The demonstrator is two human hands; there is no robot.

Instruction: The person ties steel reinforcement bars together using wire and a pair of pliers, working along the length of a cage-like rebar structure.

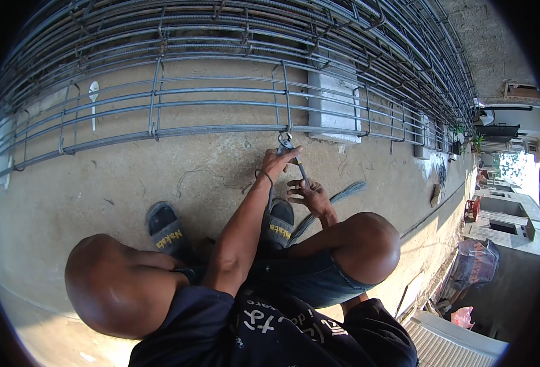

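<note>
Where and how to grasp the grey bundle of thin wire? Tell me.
Probably by the stretch just beyond the bare right hand, coming from above and the person's right: the long, slim grey bundle of thin wire lies exposed there on the concrete floor, its other end close beside the black right sandal.

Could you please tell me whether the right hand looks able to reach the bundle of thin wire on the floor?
Probably yes: the right hand is close to the wire bundle, whose far end lies uncovered, and nothing visible seems to block the way.
</note>
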